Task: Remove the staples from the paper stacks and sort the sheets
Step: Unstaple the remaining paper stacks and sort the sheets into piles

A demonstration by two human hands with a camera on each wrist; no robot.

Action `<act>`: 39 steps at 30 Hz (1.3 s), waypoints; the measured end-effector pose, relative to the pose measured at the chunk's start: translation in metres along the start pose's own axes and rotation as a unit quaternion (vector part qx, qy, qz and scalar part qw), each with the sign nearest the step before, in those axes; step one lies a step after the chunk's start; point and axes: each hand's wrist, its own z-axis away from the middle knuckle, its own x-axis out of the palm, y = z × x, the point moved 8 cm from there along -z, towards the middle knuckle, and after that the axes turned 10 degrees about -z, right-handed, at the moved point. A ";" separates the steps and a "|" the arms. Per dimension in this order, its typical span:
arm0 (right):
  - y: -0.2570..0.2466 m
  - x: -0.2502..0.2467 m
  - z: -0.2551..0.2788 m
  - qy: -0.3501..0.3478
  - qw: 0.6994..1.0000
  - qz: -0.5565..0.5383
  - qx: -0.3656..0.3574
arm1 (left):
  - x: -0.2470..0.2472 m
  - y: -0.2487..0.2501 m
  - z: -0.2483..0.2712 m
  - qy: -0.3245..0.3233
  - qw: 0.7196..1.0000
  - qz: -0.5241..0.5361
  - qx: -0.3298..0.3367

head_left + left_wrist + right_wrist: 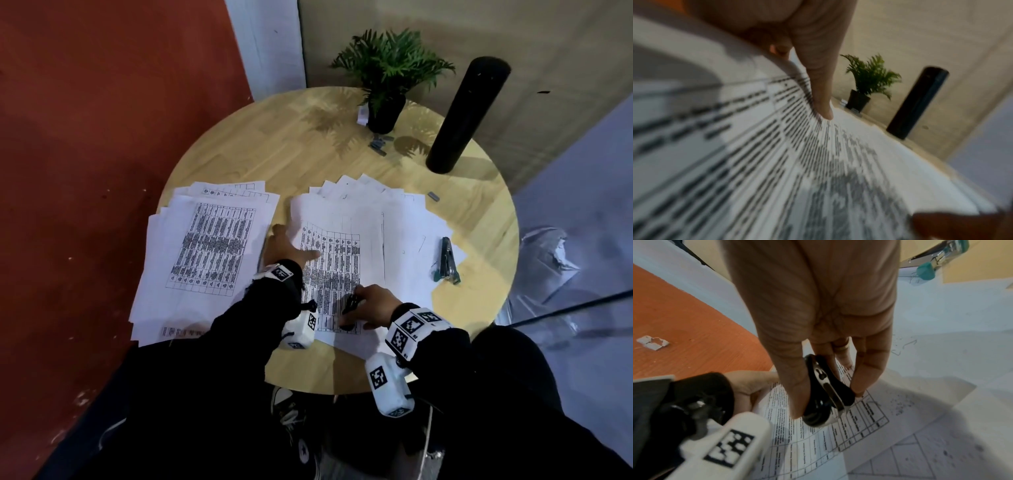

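Two spread piles of white sheets lie on the round wooden table point(239, 150): a left pile point(205, 246) and a right pile point(387, 219). On the right pile a printed table sheet point(337, 274) curls up at its left edge. My left hand point(291, 251) pinches that edge, with the thumb point(818, 84) on top and a finger under the sheet point(760, 154). My right hand point(368, 305) grips a black staple remover point(351, 304) at the sheet's near corner. In the right wrist view the staple remover point(826, 394) sits between thumb and fingers, its metal claws down on the sheet point(859, 423).
A teal and metal stapler point(445, 262) lies on the right pile's edge. Strips of staples point(378, 142) lie by a potted plant point(385, 109) at the back, and one strip point(433, 196) beside the papers. A tall black cylinder point(462, 116) stands back right.
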 end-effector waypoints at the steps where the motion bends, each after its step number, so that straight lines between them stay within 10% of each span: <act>1: 0.000 0.000 -0.001 -0.003 1.000 0.002 -0.001 | 0.002 -0.008 -0.003 -0.028 0.998 0.039 -0.031; 5: 0.005 -0.006 -0.002 -0.006 0.999 -0.038 0.002 | 0.011 -0.024 -0.010 -0.131 0.986 0.095 -0.034; 13: -0.011 -0.047 0.003 0.018 0.974 -0.221 -0.048 | -0.033 0.008 0.012 -0.019 0.972 0.202 0.120; 20: -0.063 -0.123 0.022 0.153 0.892 -0.357 -0.230 | -0.102 0.048 0.046 0.019 0.921 0.335 0.199; 29: -0.124 -0.161 0.069 0.031 0.850 -0.401 -0.340 | -0.165 0.080 0.073 0.024 0.883 0.368 0.289; 39: -0.135 -0.156 0.094 0.008 0.849 -0.383 -0.364 | -0.184 0.073 0.066 0.005 0.876 0.416 0.245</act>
